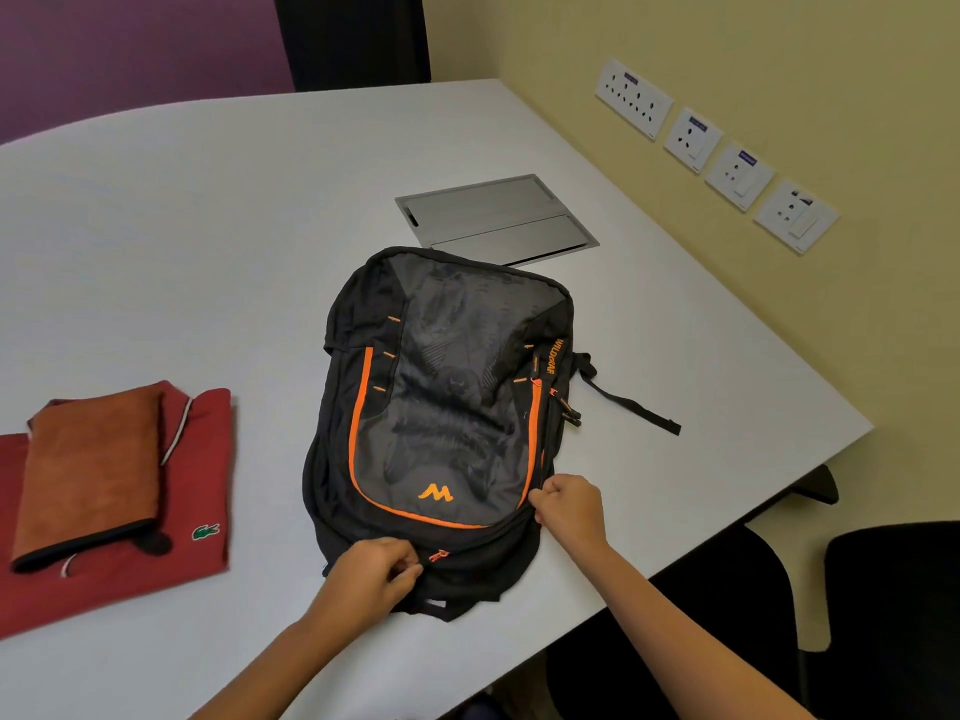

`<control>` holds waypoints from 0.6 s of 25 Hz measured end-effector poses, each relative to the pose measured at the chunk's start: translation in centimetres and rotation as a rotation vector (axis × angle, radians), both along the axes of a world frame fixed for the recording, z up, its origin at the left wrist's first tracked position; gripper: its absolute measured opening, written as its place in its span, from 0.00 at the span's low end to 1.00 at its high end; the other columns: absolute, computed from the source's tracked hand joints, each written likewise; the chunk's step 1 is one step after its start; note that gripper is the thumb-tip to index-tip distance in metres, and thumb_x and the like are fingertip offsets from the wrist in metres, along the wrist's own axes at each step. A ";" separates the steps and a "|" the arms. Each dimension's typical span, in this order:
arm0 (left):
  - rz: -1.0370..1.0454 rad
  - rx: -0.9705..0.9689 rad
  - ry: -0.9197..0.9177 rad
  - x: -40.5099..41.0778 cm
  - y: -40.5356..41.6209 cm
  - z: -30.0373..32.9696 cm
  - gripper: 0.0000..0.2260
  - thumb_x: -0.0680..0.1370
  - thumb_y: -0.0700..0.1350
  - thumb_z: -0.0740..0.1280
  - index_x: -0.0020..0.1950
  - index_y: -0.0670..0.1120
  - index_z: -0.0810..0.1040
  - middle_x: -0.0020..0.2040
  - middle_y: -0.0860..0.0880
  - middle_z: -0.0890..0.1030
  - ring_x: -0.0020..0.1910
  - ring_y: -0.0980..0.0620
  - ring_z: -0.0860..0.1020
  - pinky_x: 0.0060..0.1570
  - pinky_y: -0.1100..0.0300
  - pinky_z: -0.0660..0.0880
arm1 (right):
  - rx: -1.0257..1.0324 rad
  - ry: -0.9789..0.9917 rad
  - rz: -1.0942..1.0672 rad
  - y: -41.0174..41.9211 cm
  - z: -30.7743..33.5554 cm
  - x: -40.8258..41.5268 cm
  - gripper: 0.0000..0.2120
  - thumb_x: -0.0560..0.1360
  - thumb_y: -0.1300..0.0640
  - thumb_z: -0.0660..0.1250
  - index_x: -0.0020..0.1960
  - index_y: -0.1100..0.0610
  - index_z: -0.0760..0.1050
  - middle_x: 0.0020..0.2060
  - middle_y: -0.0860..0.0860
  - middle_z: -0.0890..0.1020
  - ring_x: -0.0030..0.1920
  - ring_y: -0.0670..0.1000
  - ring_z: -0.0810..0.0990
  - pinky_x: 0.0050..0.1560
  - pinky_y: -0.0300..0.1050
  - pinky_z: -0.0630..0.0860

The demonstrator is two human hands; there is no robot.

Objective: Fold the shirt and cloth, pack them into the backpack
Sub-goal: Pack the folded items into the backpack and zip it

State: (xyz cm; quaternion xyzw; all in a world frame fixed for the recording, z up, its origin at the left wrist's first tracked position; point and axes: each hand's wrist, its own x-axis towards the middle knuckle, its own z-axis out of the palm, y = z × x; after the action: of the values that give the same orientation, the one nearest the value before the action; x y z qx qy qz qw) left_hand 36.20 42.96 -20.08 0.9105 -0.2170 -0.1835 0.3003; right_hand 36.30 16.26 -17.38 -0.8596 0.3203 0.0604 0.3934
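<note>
One backpack [441, 428], one shirt [197, 459], one cloth [88, 475] — four wall sockets [634, 98].

"WILDCRAFT" on backpack [447, 407] side; croc logo on shirt [202, 459].

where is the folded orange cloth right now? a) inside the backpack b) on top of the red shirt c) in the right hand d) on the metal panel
b: the cloth lies on the red shirt, left of the backpack, while both hands grip the backpack.
</note>
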 end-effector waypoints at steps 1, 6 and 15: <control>-0.007 0.006 -0.027 0.4 1.1 0.1 0.11 0.74 0.54 0.62 0.41 0.48 0.79 0.37 0.58 0.76 0.37 0.58 0.75 0.37 0.65 0.70 | -0.061 -0.005 0.039 0.1 -0.2 0.0 0.10 0.68 0.62 0.67 0.29 0.60 0.70 0.29 0.63 0.79 0.28 0.54 0.78 0.33 0.44 0.74; 0.027 0.018 -0.115 2.4 5.0 0.7 0.18 0.70 0.60 0.54 0.41 0.50 0.78 0.36 0.61 0.74 0.35 0.58 0.74 0.33 0.69 0.66 | -0.209 0.042 0.122 0.4 -0.7 0.2 0.15 0.71 0.62 0.65 0.30 0.58 0.63 0.26 0.55 0.69 0.30 0.52 0.69 0.29 0.44 0.62; -0.041 -0.304 0.009 2.4 6.0 3.2 0.08 0.73 0.55 0.63 0.41 0.53 0.79 0.39 0.58 0.77 0.37 0.55 0.76 0.36 0.67 0.70 | -0.615 -0.503 0.897 10.3 0.7 -1.4 0.21 0.73 0.39 0.63 0.55 0.54 0.78 0.48 0.49 0.79 0.49 0.50 0.76 0.46 0.44 0.74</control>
State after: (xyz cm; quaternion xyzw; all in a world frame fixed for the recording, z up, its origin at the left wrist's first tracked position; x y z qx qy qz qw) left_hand 38.58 48.91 -16.86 0.8492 -0.2594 -0.1585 0.4318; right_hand 34.91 26.58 -16.67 -0.9733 -0.1741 -0.0801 0.1266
